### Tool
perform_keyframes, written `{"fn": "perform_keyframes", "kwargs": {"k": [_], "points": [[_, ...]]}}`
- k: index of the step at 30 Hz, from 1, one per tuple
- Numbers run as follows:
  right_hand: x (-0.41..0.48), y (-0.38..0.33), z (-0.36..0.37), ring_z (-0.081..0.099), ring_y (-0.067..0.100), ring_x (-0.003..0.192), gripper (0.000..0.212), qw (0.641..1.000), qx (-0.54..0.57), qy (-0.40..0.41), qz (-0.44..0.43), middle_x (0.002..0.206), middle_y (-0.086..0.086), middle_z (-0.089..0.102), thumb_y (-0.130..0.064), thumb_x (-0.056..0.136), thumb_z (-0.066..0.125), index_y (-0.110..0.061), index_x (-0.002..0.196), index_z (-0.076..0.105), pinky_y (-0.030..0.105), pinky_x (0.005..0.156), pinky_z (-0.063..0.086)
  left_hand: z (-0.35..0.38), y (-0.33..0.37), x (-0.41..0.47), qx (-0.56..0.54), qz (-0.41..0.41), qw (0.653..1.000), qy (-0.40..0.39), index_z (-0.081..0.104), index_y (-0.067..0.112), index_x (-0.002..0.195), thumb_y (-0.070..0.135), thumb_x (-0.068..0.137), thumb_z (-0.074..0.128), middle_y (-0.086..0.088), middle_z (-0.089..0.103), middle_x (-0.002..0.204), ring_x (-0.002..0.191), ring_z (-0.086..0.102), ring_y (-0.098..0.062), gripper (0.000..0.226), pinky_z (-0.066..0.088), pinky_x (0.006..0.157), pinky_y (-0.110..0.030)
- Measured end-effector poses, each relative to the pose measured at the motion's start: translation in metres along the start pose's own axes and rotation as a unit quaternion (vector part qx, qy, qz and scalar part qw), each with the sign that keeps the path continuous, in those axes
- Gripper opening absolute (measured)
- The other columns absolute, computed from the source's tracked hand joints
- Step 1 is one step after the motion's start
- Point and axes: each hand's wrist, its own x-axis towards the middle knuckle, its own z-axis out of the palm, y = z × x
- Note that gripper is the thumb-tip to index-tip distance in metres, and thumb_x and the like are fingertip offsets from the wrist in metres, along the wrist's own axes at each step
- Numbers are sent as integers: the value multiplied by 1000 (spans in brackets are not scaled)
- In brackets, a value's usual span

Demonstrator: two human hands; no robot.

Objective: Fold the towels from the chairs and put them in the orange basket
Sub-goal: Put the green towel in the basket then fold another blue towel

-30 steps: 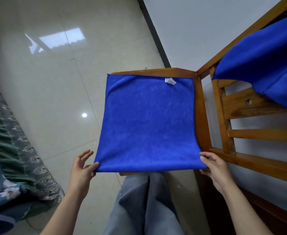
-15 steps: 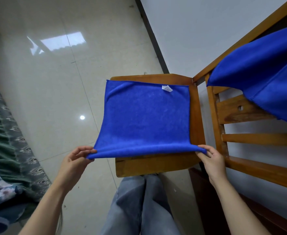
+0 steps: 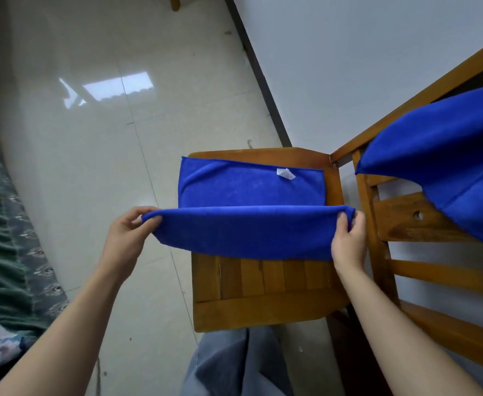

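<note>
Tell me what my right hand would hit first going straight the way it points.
Likely the blue towel, its flat far half on the chair seat; the right hand seems raised, so depth is unclear.

Both hands [image 3: 123, 238] [image 3: 348, 241] pinch a blue towel [image 3: 248, 230] above a wooden chair [image 3: 263, 295].

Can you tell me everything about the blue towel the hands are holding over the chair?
The blue towel is bright royal blue and looks soft and fuzzy, like microfibre, with a small white tag at its far edge. Its far part lies flat on the wooden chair seat. Its near part is lifted and curls over toward the tag, half folded. The left hand pinches the near left corner and the right hand pinches the near right corner.
</note>
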Motion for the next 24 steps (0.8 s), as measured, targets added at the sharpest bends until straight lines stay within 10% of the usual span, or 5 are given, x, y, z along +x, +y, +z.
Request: {"fn": "perform_keyframes", "kwargs": {"k": [13,17,20,24], "points": [[102,-8,58,48,17,63,28,978,-199,25,-50,70,0,45,-31,100,31,-9,107,47,24,51,33,68,12,127,-37,-38,993,107,63,11,113,10,90,57,-7,65,104,83,56,-8,23,45,75,-19],[103,-9,69,55,28,102,29,979,-188,69,-45,107,11,56,-27,99,39,-11,121,47,31,72,41,82,-5,144,117,-18,988,100,42,21,138,20,89,58,-3,44,141,128,38,-18,51,33,106,-34],[78,1,77,45,33,118,38,948,-232,79,-205,127,20,52,-21,92,44,-7,127,47,42,91,43,94,-31,118,439,86,893,42,19,22,147,32,87,59,-8,11,156,143,3,-28,73,12,113,-46],[34,32,91,34,34,127,47,862,-371,-24,-345,134,21,46,-31,85,38,-14,128,44,53,96,40,118,-70,81,594,225,770,-59,28,17,141,52,82,36,-20,33,147,136,16,-33,69,14,106,-47]]}}
